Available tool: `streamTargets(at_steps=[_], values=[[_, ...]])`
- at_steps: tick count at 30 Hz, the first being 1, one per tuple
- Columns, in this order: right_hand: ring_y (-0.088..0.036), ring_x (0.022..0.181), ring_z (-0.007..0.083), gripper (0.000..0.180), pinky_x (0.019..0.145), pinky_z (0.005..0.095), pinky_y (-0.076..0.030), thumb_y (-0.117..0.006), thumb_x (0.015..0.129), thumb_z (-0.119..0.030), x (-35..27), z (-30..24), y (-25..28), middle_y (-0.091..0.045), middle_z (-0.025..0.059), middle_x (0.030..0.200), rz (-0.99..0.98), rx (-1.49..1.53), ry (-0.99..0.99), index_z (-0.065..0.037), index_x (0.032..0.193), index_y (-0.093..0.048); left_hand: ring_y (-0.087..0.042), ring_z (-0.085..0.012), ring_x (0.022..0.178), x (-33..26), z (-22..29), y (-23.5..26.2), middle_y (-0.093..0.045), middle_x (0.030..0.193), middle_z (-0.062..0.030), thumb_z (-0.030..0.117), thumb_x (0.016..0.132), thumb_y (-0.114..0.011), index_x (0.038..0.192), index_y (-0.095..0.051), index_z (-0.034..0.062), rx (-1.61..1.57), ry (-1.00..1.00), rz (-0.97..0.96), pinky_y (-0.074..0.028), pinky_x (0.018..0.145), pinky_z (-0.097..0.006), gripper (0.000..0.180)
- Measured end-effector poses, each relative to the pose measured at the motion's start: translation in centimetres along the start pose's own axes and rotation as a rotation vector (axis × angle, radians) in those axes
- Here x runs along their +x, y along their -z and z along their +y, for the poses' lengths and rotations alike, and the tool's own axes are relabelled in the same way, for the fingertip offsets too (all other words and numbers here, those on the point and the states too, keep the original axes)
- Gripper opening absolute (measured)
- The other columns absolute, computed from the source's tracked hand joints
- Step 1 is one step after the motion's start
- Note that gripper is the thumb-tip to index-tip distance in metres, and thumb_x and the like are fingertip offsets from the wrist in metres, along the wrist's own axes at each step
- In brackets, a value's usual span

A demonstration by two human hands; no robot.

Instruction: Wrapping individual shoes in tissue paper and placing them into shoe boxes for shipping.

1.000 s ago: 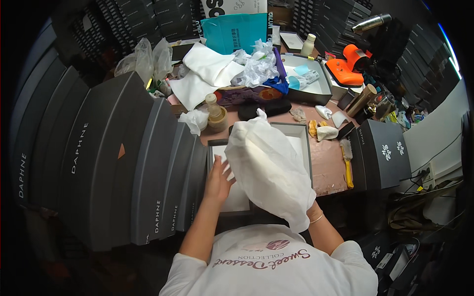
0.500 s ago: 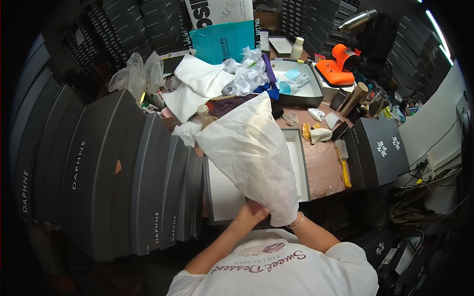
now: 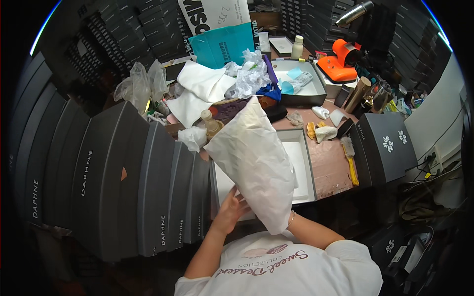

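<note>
Left hand (image 3: pixel 231 209) pinches the lower edge of the white tissue sheet (image 3: pixel 254 158), fingers closed on it. The right hand is buried behind the paper, its grip impossible to judge. The sheet's long axis rises up and away from the grip, hanging over the open grey box (image 3: pixel 306 165), with dark boxes (image 3: pixel 123 182) stacked to the left.

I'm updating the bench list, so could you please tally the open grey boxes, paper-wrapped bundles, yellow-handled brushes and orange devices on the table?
Open grey boxes: 2
White paper-wrapped bundle: 1
Yellow-handled brush: 1
Orange device: 1
Total: 5
</note>
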State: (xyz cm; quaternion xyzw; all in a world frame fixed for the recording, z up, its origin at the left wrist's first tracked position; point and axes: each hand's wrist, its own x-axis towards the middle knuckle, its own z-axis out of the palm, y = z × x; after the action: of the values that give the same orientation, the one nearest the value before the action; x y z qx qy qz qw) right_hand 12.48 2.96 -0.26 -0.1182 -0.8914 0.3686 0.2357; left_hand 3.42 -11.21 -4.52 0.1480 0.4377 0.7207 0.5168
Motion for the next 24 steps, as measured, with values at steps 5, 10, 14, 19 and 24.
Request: streamTargets(at_steps=[5, 10, 14, 19, 24], values=[[-0.057, 0.105, 0.0337, 0.045, 0.089, 0.0389, -0.046, -0.056, 0.086, -0.021, 0.4, -2.4, 0.4, -0.058, 0.0193, 0.115, -0.082, -0.082, -0.031, -0.005, 0.128, -0.051, -0.052, -0.0228, 0.113, 2.4, -0.2, -1.9, -0.053, 0.123, -0.0092, 0.017, 0.080, -0.075, 0.132, -0.042, 0.0048, -0.326, -0.026, 0.321, -0.042, 0.096, -0.036, 0.063], [-0.063, 0.092, 0.0265, 0.032, 0.082, 0.0358, -0.049, -0.067, 0.080, -0.015, -7.6, 2.9, 4.7, -0.064, 0.0186, 0.096, -0.523, 0.292, 0.135, -0.002, 0.108, -0.064, -0.057, -0.0186, 0.105, 2.5, -0.5, -0.2, -0.058, 0.116, -0.0077, -0.001, 0.081, -0.068, 0.124, -0.049, 0.0043, -0.077, -0.291, 0.398, -0.046, 0.091, -0.033, 0.047], [-0.058, 0.105, 0.0225, 0.055, 0.085, 0.0331, -0.047, -0.073, 0.077, -0.014, -4.7, 3.0, 8.7, -0.056, 0.0113, 0.125, 0.256, 0.386, -0.181, -0.003, 0.126, -0.052, -0.058, -0.0169, 0.102, 2.5, -0.3, -2.1, -0.060, 0.114, -0.0077, -0.001, 0.084, -0.065, 0.122, -0.050, 0.0022, -0.091, -0.262, 0.405, -0.047, 0.089, -0.031, 0.042], [-0.058, 0.079, 0.0155, 0.024, 0.072, 0.0284, -0.047, -0.058, 0.091, -0.016, 1.2, 3.4, 3.9, -0.064, 0.0093, 0.089, 0.252, 0.541, -0.242, 0.001, 0.109, -0.058, -0.059, -0.0168, 0.101, 2.3, -2.2, -2.9, -0.060, 0.115, -0.0086, 0.005, 0.084, -0.067, 0.123, -0.051, 0.0015, -0.075, -0.211, 0.413, -0.047, 0.086, -0.029, 0.042], [-0.061, 0.060, 0.0313, 0.026, 0.060, 0.0381, -0.049, -0.050, 0.093, -0.018, -6.5, 3.8, 0.5, -0.060, 0.0248, 0.073, -0.381, 0.578, -0.628, 0.006, 0.091, -0.059, -0.056, -0.0169, 0.105, 1.6, -2.3, 3.4, -0.057, 0.118, -0.0105, 0.004, 0.081, -0.068, 0.123, -0.050, 0.0016, 0.260, -0.195, 0.474, -0.047, 0.086, -0.030, 0.046]])
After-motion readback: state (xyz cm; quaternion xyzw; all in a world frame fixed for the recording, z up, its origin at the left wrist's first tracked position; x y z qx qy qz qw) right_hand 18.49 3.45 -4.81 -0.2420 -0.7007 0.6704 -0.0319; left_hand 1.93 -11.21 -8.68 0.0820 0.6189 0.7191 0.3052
